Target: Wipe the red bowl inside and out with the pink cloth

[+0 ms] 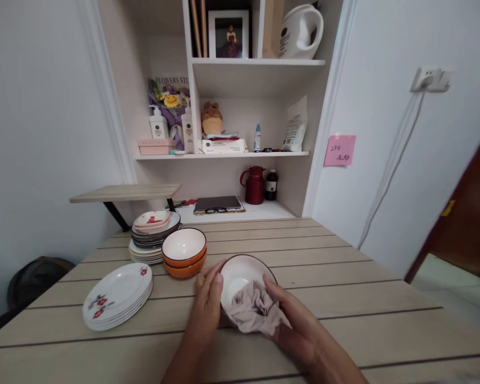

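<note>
Cupping a round, white-lined, dark-rimmed bowl (239, 271) between both hands at the near middle of the slatted wooden tabletop (352, 282). Left hand (207, 296) pressed along the bowl's left side, thumb by the rim. Right hand (298, 325) clamped on the right side, thumb over the rim; lower fingers partly hidden, so cannot tell whether they pinch the cloth too. In the bowl: a crumpled greyish-pink cloth (256, 309), spilling over the near rim. Just left, two nested orange bowls (184, 266), upper one's white interior showing. Further left, a stack of white plates with red flowers (120, 290). Behind these, a stack of dark-rimmed plates (156, 240) bearing small pink-and-white dishes (152, 218). Beyond, a white shelf unit (260, 63) holds a dark red jug (255, 186) beside a dark bottle (271, 185).
</note>
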A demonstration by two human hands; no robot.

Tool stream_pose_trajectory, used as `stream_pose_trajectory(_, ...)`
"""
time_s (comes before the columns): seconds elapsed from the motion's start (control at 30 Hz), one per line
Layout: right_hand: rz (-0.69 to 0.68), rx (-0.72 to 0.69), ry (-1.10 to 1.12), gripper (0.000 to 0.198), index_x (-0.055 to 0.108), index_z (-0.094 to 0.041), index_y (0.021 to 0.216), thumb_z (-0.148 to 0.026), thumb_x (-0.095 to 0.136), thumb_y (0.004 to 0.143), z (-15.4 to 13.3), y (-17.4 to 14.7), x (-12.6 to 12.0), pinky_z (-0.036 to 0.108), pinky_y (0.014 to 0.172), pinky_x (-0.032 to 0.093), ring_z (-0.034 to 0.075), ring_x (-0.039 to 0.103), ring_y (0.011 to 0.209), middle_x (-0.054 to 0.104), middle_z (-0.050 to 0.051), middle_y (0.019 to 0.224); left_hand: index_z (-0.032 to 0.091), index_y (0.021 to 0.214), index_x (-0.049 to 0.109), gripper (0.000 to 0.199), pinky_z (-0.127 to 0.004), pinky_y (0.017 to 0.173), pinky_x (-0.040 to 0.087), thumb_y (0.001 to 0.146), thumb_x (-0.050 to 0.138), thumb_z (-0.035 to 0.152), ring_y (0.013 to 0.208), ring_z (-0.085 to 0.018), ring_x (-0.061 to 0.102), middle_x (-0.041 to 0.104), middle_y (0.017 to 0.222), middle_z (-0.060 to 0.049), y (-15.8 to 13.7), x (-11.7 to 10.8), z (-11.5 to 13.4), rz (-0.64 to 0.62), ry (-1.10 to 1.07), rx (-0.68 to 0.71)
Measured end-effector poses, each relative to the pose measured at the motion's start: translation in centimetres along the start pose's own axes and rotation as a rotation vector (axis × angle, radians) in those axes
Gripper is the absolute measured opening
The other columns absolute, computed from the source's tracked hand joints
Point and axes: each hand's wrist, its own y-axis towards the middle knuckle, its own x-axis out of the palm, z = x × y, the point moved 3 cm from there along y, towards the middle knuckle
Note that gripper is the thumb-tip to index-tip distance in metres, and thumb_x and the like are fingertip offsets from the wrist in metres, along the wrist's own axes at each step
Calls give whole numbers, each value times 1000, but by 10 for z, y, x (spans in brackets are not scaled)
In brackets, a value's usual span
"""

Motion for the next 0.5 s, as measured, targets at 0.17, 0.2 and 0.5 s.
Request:
stream_pose_trajectory(0.17,116,-220,57,54,72,-12,119,-44,87,78,10,7,7,39,82,60,30,78,93,84,12,99,23,138,66,44,-56,117,40,102,51,44,134,-30,52,50,139,-14,4,-9,14,208,383,311)
stream_pose_trajectory(0.2,141,-286,56,58,71,-16,122,-46,89,76,10,9,8,37,80,59,29,77,96,84,10,103,24,140,64,42,-55,116,41,103,50,39,134,-30,52,47,142,-14,1,-10,20,243,447,384)
stream_pose_trajectory(0.5,241,-538,10,64,68,-32,123,-53,93,67,7,8,5,32,84,58,25,71,111,80,0,121,28,160,40,72,-55,115,44,96,71,38,147,-37,43,44,160,-15,-26,19,38,-75,824,764)
